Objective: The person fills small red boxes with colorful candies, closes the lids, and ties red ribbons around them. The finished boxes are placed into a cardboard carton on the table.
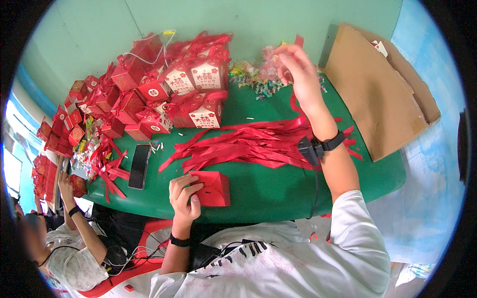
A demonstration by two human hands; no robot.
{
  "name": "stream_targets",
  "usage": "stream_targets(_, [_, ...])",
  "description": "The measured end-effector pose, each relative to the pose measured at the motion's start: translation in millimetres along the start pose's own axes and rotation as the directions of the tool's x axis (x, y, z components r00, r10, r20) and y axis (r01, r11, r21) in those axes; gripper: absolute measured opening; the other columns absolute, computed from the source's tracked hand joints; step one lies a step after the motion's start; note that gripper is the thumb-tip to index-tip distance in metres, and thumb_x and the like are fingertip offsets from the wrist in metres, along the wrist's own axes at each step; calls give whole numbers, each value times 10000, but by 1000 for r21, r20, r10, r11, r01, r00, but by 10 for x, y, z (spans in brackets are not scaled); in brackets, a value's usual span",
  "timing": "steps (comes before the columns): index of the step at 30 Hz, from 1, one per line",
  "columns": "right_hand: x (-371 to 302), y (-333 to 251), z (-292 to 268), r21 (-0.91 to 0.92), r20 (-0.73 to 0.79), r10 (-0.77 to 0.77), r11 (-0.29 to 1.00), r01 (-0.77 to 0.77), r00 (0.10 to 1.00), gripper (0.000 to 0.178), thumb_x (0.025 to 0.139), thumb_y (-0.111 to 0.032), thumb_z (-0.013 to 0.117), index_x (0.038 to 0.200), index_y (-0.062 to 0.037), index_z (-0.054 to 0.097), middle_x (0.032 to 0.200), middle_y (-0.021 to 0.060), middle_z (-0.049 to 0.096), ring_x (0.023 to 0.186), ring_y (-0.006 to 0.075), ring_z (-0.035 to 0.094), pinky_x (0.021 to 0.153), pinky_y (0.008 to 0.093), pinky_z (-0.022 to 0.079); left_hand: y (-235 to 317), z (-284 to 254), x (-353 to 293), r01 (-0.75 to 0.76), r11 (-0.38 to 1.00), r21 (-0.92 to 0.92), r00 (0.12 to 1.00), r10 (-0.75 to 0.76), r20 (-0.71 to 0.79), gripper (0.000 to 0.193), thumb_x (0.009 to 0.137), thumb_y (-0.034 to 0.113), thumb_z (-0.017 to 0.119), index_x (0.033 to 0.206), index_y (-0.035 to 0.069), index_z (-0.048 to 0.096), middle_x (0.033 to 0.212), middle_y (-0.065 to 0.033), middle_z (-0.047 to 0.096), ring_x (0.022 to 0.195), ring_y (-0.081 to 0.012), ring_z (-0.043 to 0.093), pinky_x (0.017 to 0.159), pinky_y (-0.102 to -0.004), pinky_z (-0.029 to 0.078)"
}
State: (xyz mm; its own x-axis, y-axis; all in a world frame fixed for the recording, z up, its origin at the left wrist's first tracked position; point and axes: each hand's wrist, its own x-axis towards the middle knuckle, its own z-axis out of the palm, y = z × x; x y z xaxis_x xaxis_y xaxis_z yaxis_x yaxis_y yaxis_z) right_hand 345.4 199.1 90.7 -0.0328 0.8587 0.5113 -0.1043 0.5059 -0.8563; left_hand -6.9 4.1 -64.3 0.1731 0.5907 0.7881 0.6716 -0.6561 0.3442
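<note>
Near the front edge of the green table, my left hand point(184, 197) grips a small red box point(214, 188) by its left side, fingers over its top. At the back, my right hand point(299, 73) is raised with curled fingers beside a pile of wrapped candies point(258, 74). A red ribbon point(294, 102) shows above and below that hand and seems to be held in it; the fingertips are partly blurred. Between my hands lies a long heap of cut red ribbons point(248, 144).
Finished red and white gift boxes point(194, 79) are stacked at the back left. A black phone point(139, 166) lies near more ribbons point(107, 166) and candies. A cardboard box point(377, 94) stands on the right. At the far left, a co-worker's hand point(65, 187) works by other red boxes.
</note>
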Motion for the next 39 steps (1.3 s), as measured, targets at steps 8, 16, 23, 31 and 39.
stream_targets(8, [72,312,44,-262,-141,-193,953,152,971,578,1081,-144,632,1576,-56,347,967,56,703,834,130,668,782,308,564,25,-14,31,2,1000,-11,1000,-2,-5,208,954,220,610,992,74,753,1122,-132,740,1060,-365,679,947,-476,541])
stream_targets(16, [-127,19,202,-460,444,-284,742,488,850,290,1130,-147,534,1396,-91,637,1006,15,695,844,78,598,814,258,504,-3,-4,2,-6,1000,-12,1000,6,4,206,933,211,630,1013,72,759,1126,-131,742,1052,-367,674,946,-474,541])
stream_targets(23, [-459,-124,467,-214,615,163,976,-36,772,331,1122,-151,561,1438,-69,504,980,28,679,950,107,635,937,291,490,-9,-15,19,9,999,-36,999,-8,34,249,897,255,665,1032,71,764,1162,-140,733,1082,-370,663,963,-482,526])
stream_targets(31, [-721,-20,837,-244,862,181,967,74,474,219,1089,-217,611,1054,-6,661,832,55,751,710,160,658,714,340,528,-98,54,-124,42,993,-113,996,-51,-79,610,845,431,780,1242,3,601,1193,-216,682,1081,-380,645,985,-489,497])
stream_targets(39, [-858,540,1023,-147,830,102,988,39,549,287,1063,-246,593,933,10,588,737,82,571,689,193,536,704,372,468,-25,27,-42,242,908,-342,969,-246,31,395,922,175,664,1254,-25,589,1275,-263,691,1156,-379,674,1032,-476,514])
